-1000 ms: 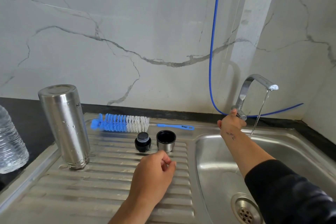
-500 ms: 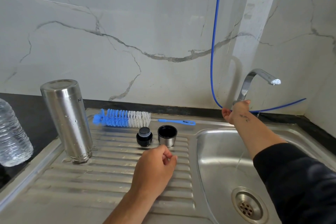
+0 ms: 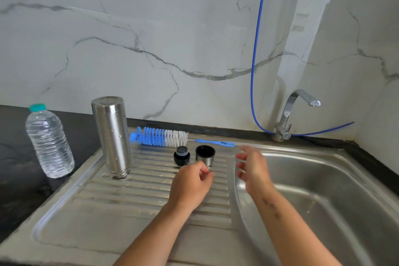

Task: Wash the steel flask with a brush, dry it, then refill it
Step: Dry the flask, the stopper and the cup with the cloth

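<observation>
The steel flask stands upside down, mouth on the ribbed drainboard, with water drops on its side. Behind it lies a blue and white bottle brush. A black stopper and a steel cup lid sit side by side on the drainboard. My left hand hovers just in front of them, fingers loosely curled, holding nothing. My right hand is blurred over the basin's left rim, fingers spread and empty.
A plastic water bottle with a teal cap stands on the dark counter at left. The tap is off at the back of the steel basin. A blue hose hangs down the marble wall.
My right hand left the tap handle and drew back toward me over the basin rim. The water stream has stopped. My left hand stayed put.
</observation>
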A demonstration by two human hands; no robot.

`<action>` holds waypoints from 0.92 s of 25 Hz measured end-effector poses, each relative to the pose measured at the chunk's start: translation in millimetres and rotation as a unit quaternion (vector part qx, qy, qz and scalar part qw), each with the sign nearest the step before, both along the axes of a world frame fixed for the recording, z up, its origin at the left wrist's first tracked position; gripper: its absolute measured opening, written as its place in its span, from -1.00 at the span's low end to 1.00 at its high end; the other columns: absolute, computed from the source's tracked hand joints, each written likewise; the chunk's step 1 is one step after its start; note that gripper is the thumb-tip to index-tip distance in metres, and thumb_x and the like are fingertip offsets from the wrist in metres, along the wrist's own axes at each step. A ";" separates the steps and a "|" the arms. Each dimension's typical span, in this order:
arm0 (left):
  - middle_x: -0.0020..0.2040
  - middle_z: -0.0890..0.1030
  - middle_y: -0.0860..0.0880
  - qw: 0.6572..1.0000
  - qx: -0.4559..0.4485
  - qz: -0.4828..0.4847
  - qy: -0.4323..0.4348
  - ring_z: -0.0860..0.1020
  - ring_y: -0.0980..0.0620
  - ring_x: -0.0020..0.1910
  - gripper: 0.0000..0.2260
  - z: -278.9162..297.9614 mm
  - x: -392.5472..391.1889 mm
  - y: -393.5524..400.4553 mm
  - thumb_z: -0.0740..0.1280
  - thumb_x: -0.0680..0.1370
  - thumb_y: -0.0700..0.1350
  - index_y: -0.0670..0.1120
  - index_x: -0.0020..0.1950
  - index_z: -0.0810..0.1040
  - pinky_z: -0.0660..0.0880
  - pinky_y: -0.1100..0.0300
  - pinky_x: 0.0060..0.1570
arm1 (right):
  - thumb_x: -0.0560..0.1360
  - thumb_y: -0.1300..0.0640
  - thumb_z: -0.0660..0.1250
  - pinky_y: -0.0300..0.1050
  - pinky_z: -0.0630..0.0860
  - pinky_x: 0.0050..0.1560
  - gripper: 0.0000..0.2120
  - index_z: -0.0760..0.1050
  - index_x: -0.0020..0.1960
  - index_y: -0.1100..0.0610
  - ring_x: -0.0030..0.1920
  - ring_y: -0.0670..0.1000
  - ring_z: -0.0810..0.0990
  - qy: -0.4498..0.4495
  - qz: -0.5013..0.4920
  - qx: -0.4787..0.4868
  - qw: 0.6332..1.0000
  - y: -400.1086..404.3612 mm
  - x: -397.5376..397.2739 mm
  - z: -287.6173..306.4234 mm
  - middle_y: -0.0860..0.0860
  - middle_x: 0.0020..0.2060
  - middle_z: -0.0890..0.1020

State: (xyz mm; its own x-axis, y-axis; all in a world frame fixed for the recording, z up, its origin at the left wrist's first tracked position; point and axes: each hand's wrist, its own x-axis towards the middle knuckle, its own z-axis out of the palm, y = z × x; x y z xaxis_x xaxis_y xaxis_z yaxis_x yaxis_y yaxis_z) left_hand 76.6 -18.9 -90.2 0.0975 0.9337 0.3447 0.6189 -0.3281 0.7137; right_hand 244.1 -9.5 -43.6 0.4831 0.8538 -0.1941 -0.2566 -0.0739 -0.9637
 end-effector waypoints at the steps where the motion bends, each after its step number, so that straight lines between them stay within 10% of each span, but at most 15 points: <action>1: -0.33 0.61 0.13 1.000 0.003 0.002 -0.007 0.58 0.19 -0.31 -0.88 3.0 -3.3 -5.0 0.45 0.56 0.02 0.03 -0.15 0.62 0.55 0.15 -0.26 | 0.63 0.18 0.25 -0.21 0.27 -0.47 -0.90 0.51 -0.03 0.15 -0.45 -0.04 0.37 -0.056 0.033 0.023 0.998 -15.9 -14.2 -3.1 0.03 -0.30 0.53; 6: -0.14 0.63 0.16 0.992 0.075 0.085 -0.055 0.60 0.18 -0.15 -0.93 34.6 -48.2 -33.2 0.45 0.55 0.02 0.06 -0.02 0.62 0.56 0.14 -0.13 | 0.63 0.16 0.32 -0.18 0.29 -0.45 -0.87 0.57 -0.07 0.15 -0.47 -0.04 0.38 -0.185 0.095 0.083 0.975 -60.1 -41.9 -19.0 -0.06 -0.42 0.57; 11: 0.14 0.53 -0.06 0.930 0.061 0.350 -0.096 0.56 -0.13 0.09 -0.50 83.3 -142.6 -20.8 0.57 0.40 0.11 -0.09 0.20 0.50 0.50 0.01 -0.02 | 0.61 0.12 0.34 -0.13 0.33 -0.33 -0.82 0.57 -0.16 0.10 -0.47 -0.10 0.41 -0.229 0.130 0.089 0.961 -67.4 -50.4 -28.6 -0.04 -0.42 0.59; 17: 0.39 0.45 -0.09 0.956 -0.020 0.270 -0.109 0.48 -0.11 0.32 -0.04 104.9 -185.1 12.1 0.65 0.29 0.20 -0.13 0.52 0.28 0.42 0.08 0.12 | 0.61 0.11 0.35 -0.14 0.39 -0.28 -0.82 0.57 -0.17 0.08 -0.49 -0.22 0.48 -0.288 0.165 0.108 0.937 -72.3 -61.0 -33.7 -0.06 -0.42 0.60; 23: 0.20 0.63 -0.03 0.965 -0.020 0.237 -0.107 0.61 -0.01 0.05 -0.42 98.8 -193.7 25.4 0.58 0.42 0.13 -0.06 0.30 0.46 0.48 0.13 -0.06 | 0.61 0.12 0.35 -0.13 0.41 -0.26 -0.85 0.61 -0.13 0.07 -0.48 -0.23 0.49 -0.299 0.184 0.097 0.931 -69.5 -62.3 -37.5 -0.06 -0.40 0.62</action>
State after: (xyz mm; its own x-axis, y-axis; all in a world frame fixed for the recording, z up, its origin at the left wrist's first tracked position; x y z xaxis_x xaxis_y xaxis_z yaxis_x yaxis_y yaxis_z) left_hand -117.2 6.5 8.7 -0.4132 0.8691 0.2719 0.5300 -0.0133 0.8479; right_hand 181.8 -79.0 -81.1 0.1233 0.9738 0.1910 0.3393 0.1395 -0.9303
